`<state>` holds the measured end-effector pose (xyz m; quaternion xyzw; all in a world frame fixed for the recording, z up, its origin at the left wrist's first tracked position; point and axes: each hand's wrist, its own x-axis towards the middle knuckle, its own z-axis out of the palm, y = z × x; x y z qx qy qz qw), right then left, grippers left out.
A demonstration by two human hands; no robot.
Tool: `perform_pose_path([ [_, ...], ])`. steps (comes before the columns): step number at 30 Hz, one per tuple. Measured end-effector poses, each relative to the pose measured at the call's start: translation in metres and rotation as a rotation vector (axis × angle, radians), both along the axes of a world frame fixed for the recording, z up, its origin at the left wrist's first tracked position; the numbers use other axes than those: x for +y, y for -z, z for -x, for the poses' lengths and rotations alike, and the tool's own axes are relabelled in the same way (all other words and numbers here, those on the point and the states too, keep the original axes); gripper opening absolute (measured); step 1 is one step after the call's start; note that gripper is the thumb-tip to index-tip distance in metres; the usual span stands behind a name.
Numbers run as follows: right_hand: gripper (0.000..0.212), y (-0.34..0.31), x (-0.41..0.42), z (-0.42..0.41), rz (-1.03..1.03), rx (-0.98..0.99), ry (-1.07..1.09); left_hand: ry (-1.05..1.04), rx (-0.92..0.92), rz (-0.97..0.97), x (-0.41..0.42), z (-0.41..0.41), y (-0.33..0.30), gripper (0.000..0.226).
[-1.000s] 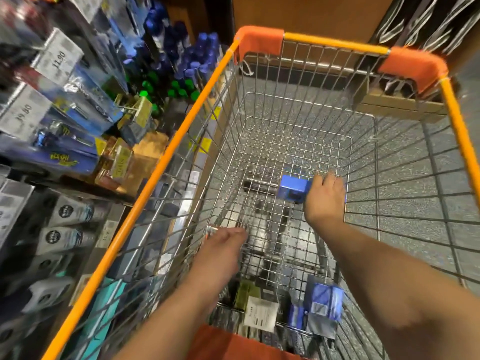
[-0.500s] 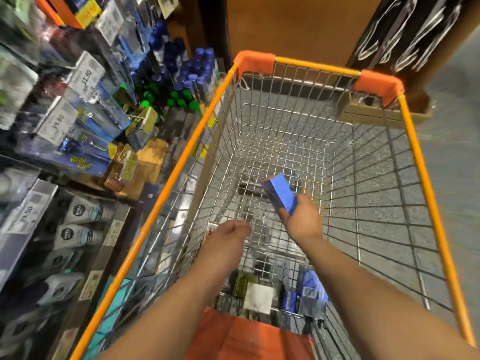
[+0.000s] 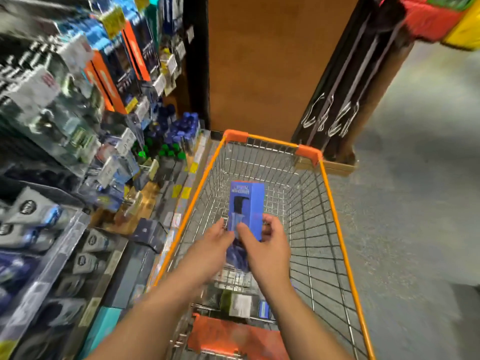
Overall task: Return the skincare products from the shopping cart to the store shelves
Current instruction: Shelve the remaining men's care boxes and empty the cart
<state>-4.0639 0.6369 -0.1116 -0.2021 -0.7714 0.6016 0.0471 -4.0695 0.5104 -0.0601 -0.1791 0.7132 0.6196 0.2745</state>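
A tall blue skincare box with a pump bottle printed on it stands upright above the wire shopping cart. My right hand grips its lower part, thumb on the front and fingers round the right edge. My left hand touches the box's lower left edge with its fingertips. More boxes, one white and green and one blue, lie at the near end of the cart. The store shelves with skincare products run along the left.
The cart has an orange rim and an orange child-seat flap nearest me. A brown panel and a dark rack of hooks stand ahead. Grey floor lies to the right. Dark boxes jut from the shelf beside the cart.
My right hand lifted the blue box from the cart floor and turned it upright. My left hand rose to meet it. The view tilted up, showing more shelf.
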Motion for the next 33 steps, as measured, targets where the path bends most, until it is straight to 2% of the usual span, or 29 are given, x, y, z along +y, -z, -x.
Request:
perform_pose_path([
  [2, 0.027, -0.037, -0.01, -0.005, 0.032, 0.067, -0.009, 0.045, 0.034, -0.047, -0.014, -0.009, -0.022, 0.027],
  [6, 0.028, -0.098, -0.03, -0.016, 0.081, 0.172, -0.073, 0.092, 0.12, -0.047, -0.045, -0.029, -0.068, 0.031],
  [11, 0.04, -0.155, -0.064, -0.03, 0.173, 0.234, -0.149, 0.1, 0.271, -0.083, -0.084, -0.055, -0.121, 0.03],
  [16, 0.038, -0.197, -0.098, -0.044, 0.303, 0.324, -0.318, -0.06, 0.376, -0.172, -0.122, -0.088, -0.166, 0.036],
  [19, 0.051, -0.224, -0.124, -0.053, 0.36, 0.371, -0.416, -0.155, 0.468, -0.211, -0.146, -0.111, -0.189, 0.043],
  [22, 0.051, -0.25, -0.151, -0.063, 0.395, 0.393, -0.544, -0.296, 0.573, -0.229, -0.171, -0.135, -0.213, 0.049],
  [27, 0.046, -0.287, -0.19, -0.081, 0.417, 0.407, -0.8, -0.469, 0.752, -0.179, -0.212, -0.175, -0.253, 0.049],
  [30, 0.046, -0.309, -0.222, -0.094, 0.426, 0.446, -0.964, -0.559, 0.849, -0.124, -0.244, -0.204, -0.277, 0.058],
  [33, 0.036, -0.328, -0.253, -0.105, 0.442, 0.48, -1.107, -0.665, 0.926, -0.094, -0.271, -0.232, -0.295, 0.06],
])
